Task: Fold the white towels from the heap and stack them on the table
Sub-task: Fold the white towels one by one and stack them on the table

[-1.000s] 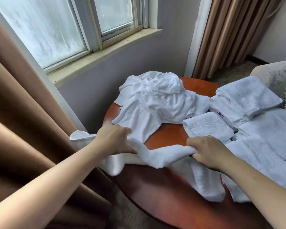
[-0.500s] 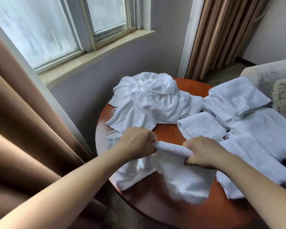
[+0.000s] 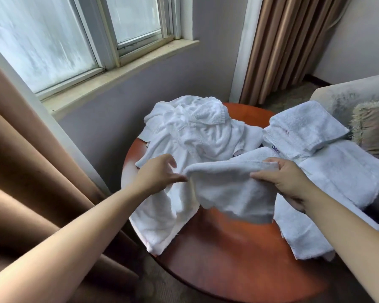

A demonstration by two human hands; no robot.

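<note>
A white towel [image 3: 228, 189] hangs doubled over the round wooden table [image 3: 239, 254]. My right hand [image 3: 287, 180] pinches its upper right corner between thumb and fingers. My left hand [image 3: 160, 173] is at the towel's left end, thumb touching the fold, fingers spread and loosely curled above it. Behind them lies the crumpled heap of white towels [image 3: 197, 132]. Folded towels [image 3: 304, 130] are stacked at the table's right, with larger flat towels [image 3: 341, 171] under them.
A brown curtain [image 3: 31, 171] hangs close on the left, the window sill [image 3: 123, 71] and wall behind the table. An armchair with a fringed cushion [image 3: 372, 127] stands at the right. The table's near part shows bare wood.
The towel was gripped as a rolled strip between both fists; now it is lifted and spread wider. My left hand has loosened its grip and my hands have moved apart.
</note>
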